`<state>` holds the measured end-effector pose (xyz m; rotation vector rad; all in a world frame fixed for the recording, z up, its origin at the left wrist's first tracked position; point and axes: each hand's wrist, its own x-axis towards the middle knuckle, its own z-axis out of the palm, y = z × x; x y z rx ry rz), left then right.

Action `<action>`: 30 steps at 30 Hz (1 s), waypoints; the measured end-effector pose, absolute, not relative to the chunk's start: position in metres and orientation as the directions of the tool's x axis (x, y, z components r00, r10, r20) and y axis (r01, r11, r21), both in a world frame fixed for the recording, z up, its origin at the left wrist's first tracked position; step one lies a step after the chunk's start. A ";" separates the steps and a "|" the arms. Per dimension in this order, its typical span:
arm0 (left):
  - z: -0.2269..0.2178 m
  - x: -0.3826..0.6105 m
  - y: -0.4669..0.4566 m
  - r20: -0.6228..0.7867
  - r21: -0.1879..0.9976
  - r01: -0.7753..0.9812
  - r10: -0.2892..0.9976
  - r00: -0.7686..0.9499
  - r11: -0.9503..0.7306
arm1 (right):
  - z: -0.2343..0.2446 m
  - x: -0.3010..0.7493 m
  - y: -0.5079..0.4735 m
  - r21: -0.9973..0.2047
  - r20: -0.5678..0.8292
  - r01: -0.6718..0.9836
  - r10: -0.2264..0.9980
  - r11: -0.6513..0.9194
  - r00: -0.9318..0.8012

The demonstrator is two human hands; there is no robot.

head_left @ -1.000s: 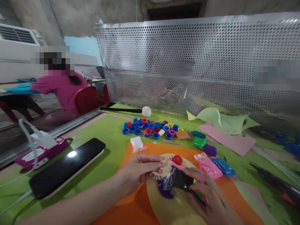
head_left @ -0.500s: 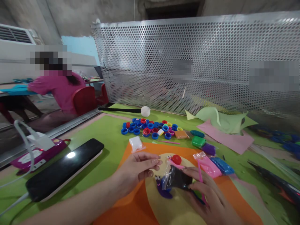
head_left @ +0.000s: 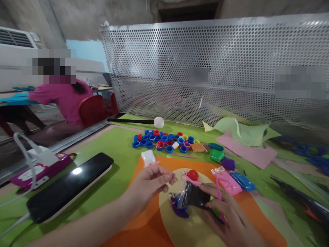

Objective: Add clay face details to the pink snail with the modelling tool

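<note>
Right hand (head_left: 227, 207) grips a packet (head_left: 183, 195) of black material (head_left: 196, 195); left hand (head_left: 151, 181) pinches, contents unclear.

Looks like a craft workroom. Has a rough gray wall (head_left: 123, 17) and a big metal screen (head_left: 257, 44) with lots of little holes. Has cut paper (head_left: 246, 150), colored caps (head_left: 159, 145) and small bags (head_left: 217, 155) of bright colors on a green table (head_left: 120, 140). Shows a person in pink (head_left: 64, 97) on a red chair (head_left: 92, 110).
</note>
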<state>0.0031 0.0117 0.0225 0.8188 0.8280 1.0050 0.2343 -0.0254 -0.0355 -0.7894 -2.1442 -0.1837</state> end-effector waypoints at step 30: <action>0.023 -0.001 0.011 -0.098 0.922 -0.333 0.950 0.296 0.199 | -0.036 0.236 -0.026 -0.119 0.738 0.599 0.474 0.792 -0.481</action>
